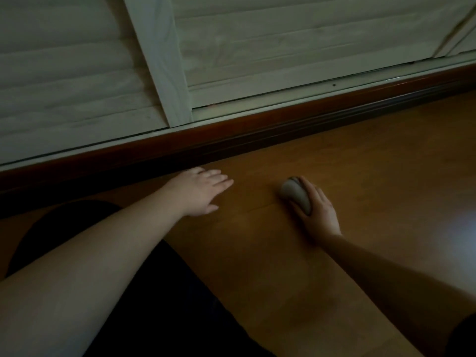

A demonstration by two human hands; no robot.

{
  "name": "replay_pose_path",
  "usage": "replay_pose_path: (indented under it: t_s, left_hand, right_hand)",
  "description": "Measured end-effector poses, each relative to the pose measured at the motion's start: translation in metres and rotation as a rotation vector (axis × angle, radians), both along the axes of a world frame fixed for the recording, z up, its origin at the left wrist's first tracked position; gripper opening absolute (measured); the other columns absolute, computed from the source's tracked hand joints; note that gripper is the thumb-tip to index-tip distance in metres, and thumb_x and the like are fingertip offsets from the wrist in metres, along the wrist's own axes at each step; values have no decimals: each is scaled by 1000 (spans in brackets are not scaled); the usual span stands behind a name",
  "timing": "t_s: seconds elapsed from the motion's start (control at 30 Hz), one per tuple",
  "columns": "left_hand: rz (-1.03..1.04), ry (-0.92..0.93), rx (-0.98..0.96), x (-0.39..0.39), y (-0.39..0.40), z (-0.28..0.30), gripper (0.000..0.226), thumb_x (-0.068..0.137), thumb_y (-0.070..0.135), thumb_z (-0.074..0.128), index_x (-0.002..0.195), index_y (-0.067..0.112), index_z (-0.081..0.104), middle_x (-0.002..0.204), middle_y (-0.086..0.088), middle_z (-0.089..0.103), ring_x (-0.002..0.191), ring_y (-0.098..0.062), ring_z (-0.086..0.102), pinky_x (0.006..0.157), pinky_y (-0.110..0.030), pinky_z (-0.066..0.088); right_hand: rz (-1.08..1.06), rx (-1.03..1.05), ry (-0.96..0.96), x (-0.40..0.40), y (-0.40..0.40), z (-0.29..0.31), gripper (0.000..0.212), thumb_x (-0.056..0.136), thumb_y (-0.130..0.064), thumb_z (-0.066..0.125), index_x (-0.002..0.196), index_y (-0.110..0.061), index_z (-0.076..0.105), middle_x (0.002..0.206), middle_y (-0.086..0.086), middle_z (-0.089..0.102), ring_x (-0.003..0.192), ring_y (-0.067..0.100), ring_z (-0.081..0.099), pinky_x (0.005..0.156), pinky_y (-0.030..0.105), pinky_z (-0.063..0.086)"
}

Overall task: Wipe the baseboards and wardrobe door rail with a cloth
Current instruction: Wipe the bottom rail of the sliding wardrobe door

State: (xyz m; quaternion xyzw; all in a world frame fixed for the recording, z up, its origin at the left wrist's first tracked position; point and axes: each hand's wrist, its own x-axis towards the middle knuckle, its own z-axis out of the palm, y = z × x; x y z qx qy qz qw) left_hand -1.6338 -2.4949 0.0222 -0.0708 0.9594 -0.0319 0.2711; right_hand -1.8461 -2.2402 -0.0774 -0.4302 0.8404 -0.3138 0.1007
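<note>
cloth is held bunched in the right hand, fingers curled round it, on the wooden floor and apart from the baseboard. left hand is laid flat, fingers spread, on the floor just beside the baseboard. wardrobe door rail is not yet touched. low light is noted: dust in the rail groove may be missed, and the tightly wadded cloth may skip the moulding grooves.

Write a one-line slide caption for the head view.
Right hand grips a balled cloth on the wooden floor; left hand rests flat near the baseboard below the wardrobe doors.
</note>
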Motion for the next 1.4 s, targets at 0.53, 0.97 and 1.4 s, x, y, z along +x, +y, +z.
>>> replay_pose_path:
  t_s: [0.53,0.97,1.4]
  left_hand:
    - [106,-271,334,-56,4,-46,106,90,61,58,155,31,-21,158,8,-36,148,-19,-27,121,-54,-6]
    - [242,-478,170,-52,15,-23,92,99,56,47,154,32,-23,158,15,-33,151,-18,-18,121,-53,11]
    - [608,-398,221,-42,53,-28,107,88,69,55,150,38,-27,157,10,-38,151,-25,-18,120,-55,4]
  right_hand:
    - [306,189,167,-31,32,-8,68,99,-60,30,148,-13,32,151,13,41,141,29,35,111,47,30]
    - [321,173,86,-32,32,-6,68,92,-52,46,149,-18,33,150,8,43,142,25,33,114,52,30]
    - [322,135,50,-30,31,3,72,88,-49,56,149,-17,37,151,6,43,142,25,36,117,48,26]
